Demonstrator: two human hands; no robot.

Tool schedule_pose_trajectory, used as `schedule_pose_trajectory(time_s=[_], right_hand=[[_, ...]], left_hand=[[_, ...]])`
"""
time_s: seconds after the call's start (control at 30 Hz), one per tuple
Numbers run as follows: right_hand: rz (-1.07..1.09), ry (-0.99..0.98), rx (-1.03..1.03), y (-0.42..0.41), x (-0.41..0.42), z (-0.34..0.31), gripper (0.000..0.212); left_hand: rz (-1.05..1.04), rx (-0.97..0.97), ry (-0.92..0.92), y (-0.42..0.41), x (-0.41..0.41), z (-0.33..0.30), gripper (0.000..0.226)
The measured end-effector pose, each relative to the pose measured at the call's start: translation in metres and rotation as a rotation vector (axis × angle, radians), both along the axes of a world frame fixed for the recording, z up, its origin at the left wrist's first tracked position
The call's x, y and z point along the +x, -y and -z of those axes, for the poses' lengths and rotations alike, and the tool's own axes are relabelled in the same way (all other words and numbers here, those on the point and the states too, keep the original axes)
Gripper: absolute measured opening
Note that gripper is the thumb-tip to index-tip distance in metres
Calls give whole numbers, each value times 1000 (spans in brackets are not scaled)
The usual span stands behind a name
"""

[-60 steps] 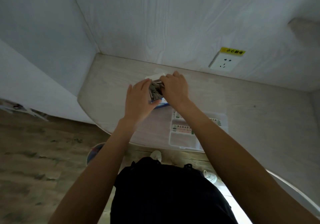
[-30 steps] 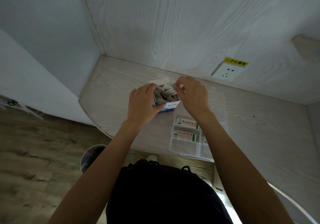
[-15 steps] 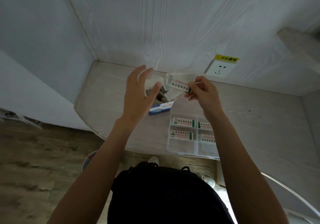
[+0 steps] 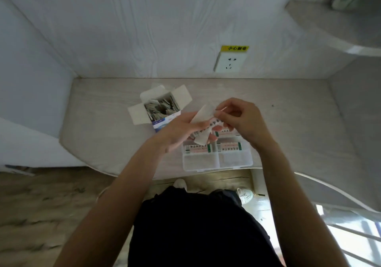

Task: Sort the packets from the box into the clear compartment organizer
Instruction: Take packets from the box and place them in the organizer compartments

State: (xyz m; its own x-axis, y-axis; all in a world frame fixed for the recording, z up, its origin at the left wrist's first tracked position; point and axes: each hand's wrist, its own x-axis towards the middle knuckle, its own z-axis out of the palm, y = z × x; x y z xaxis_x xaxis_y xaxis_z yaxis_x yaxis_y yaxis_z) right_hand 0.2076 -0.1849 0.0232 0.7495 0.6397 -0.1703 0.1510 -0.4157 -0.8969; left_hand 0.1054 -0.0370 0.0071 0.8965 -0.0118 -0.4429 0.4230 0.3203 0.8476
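Both forearms reach forward over the table edge, hands meeting above the far rows of the clear compartment organizer. The left hand lies palm-up, fingers curled under a white packet. The right hand pinches the packet's upper end between thumb and fingertips. Just left of the grip, beyond it, stands the open box of packets. The hands hide the organizer's far compartments; the packet's print is blurred.
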Motion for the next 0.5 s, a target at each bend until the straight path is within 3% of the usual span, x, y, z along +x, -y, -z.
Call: schedule_pose_trajectory(time_s=[0.1,0.2,0.37,0.5], right_hand=[[140,-70,37,16,1,8,16],[194,-60,-8,32,2,16,12],[322,-122,72,60,11,22,6],[453,-122,51,81,21,40,5]], left_hand=[[-15,22,-16,15,5,8,27],[-30,-9,-64,25,10,13,17],[-36,162,-106,35,12,24,25],[-141,188,-113,35,7,37,28]])
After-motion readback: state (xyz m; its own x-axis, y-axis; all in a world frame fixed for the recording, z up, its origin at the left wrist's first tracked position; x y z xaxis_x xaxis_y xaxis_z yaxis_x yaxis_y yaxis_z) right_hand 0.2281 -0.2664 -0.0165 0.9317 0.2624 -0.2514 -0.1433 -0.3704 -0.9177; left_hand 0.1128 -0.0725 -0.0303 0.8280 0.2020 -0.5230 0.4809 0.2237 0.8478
